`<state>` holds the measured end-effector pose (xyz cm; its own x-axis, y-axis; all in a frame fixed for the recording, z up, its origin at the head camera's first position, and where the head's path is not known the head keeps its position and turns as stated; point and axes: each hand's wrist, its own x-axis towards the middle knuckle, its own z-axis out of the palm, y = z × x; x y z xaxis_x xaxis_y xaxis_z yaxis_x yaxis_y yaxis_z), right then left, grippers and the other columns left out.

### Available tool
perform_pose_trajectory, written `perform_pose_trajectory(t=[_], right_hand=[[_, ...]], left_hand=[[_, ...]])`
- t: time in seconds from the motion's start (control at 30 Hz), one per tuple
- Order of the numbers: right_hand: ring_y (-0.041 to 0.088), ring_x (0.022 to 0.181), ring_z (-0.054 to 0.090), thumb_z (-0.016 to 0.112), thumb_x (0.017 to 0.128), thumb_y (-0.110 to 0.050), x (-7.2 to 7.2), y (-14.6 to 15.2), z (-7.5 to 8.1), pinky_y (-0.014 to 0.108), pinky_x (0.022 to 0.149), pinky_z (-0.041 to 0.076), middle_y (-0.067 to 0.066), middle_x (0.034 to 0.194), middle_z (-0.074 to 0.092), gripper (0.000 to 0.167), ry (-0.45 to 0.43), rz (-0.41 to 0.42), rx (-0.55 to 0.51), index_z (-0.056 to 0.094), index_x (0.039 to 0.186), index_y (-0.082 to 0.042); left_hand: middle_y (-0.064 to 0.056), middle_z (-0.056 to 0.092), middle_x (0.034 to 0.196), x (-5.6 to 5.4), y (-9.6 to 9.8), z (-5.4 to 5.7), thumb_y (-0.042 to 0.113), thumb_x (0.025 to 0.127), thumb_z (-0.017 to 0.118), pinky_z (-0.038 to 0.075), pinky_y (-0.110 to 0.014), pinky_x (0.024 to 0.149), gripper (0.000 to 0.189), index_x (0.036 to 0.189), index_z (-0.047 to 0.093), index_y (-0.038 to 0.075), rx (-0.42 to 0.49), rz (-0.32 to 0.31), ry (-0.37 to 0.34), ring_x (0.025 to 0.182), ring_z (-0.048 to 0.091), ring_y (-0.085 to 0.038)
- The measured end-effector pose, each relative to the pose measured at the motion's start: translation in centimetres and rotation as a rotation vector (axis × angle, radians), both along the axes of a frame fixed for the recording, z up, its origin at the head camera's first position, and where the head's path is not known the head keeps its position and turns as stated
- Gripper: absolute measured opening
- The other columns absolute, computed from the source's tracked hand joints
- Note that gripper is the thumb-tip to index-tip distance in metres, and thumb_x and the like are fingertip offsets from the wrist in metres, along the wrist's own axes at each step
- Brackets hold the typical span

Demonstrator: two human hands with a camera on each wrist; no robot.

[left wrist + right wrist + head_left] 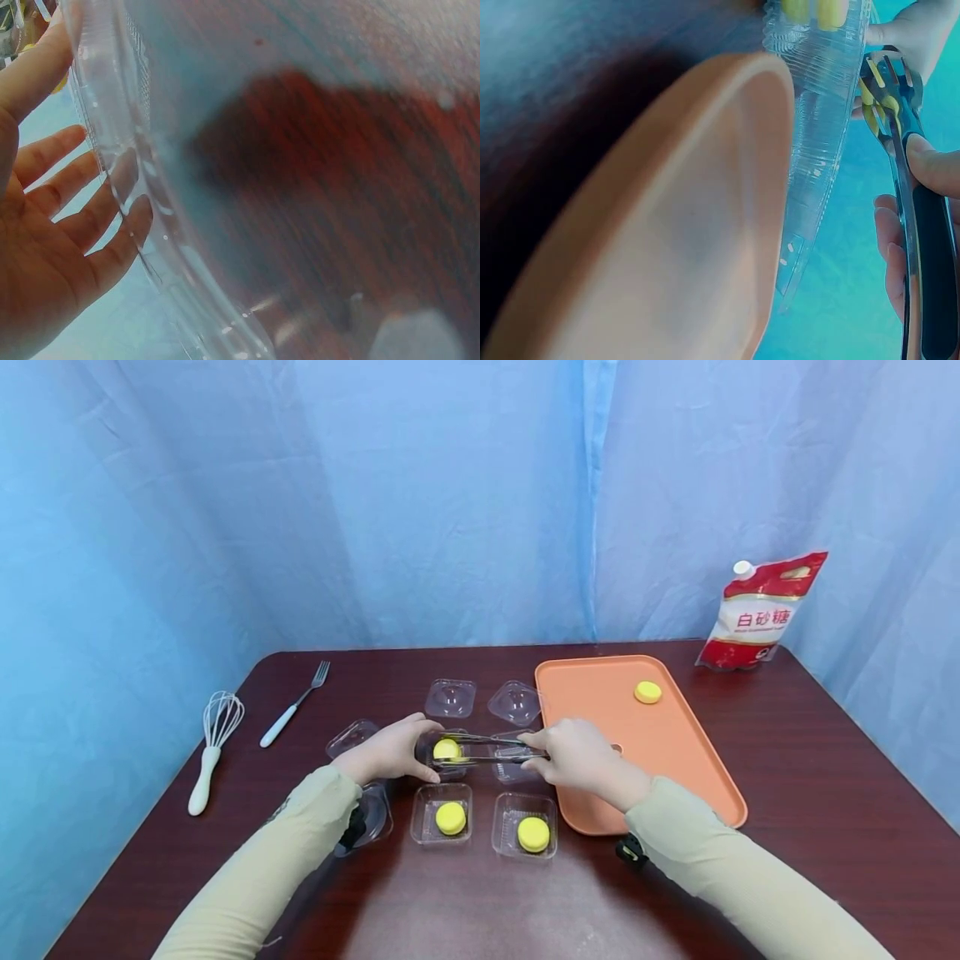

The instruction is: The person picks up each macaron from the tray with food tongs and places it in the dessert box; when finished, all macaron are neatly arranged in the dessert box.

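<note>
My right hand grips metal tongs with black handle pads. The tips of the tongs reach left around a yellow macaron at a clear plastic container. My left hand holds this container from the left, thumb on the near side and fingers on the far side. Nearer to me are two more clear containers, each with a yellow macaron. A further clear container lies under the tongs, partly hidden by them.
Clear domed lids lie behind and left of the containers, one under my left wrist. An orange tray with one macaron stands right. A whisk and fork lie left; a sugar pouch stands back right.
</note>
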<state>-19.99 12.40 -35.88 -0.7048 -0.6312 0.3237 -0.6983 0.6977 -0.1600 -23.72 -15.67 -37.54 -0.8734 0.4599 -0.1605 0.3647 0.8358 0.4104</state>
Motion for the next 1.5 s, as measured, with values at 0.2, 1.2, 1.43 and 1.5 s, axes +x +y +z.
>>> perform_pose_trajectory(t=[0.2, 1.2, 1.43, 1.5], right_hand=[[-0.001, 0.039, 0.04, 0.075, 0.081, -0.024, -0.1, -0.5, 0.3, 0.018, 0.039, 0.029, -0.002, 0.064, 0.069, 0.031, -0.008, 0.0, 0.012, 0.073, 0.108, -0.009], [0.003, 0.038, 0.033, 0.075, 0.081, -0.026, -0.7, -1.1, 0.9, 0.02, 0.04, 0.025, 0.005, 0.076, 0.072, 0.038, -0.145, -0.037, 0.047, 0.07, 0.113, -0.006], [0.003, 0.037, 0.026, 0.074, 0.082, -0.026, -0.4, -0.6, 0.8, 0.018, 0.04, 0.02, -0.006, 0.045, 0.05, 0.039, -0.166, -0.038, 0.033, 0.069, 0.116, -0.006], [0.002, 0.036, 0.029, 0.074, 0.082, -0.026, -0.4, -0.5, 0.8, 0.018, 0.04, 0.021, -0.008, 0.044, 0.048, 0.04, -0.171, -0.04, 0.03, 0.068, 0.116, -0.006]], left_hand=[[-0.009, 0.054, 0.125, -0.1, 0.0, -0.1, 0.03, 0.071, 0.084, 0.044, -0.044, 0.1, 0.074, 0.133, 0.051, 0.007, 0.003, 0.008, -0.003, 0.114, 0.053, -0.023], [-0.01, 0.056, 0.119, -0.1, -0.3, -0.2, 0.03, 0.072, 0.083, 0.045, -0.043, 0.098, 0.071, 0.13, 0.053, 0.003, 0.023, -0.063, 0.032, 0.111, 0.055, -0.024], [-0.009, 0.055, 0.121, 0.1, -0.1, 0.0, 0.029, 0.071, 0.083, 0.044, -0.043, 0.099, 0.07, 0.13, 0.053, 0.005, 0.016, -0.034, 0.014, 0.112, 0.054, -0.023], [-0.009, 0.054, 0.122, 0.1, -0.1, 0.0, 0.029, 0.072, 0.083, 0.045, -0.043, 0.099, 0.071, 0.131, 0.052, 0.005, 0.013, -0.026, 0.009, 0.112, 0.054, -0.023]])
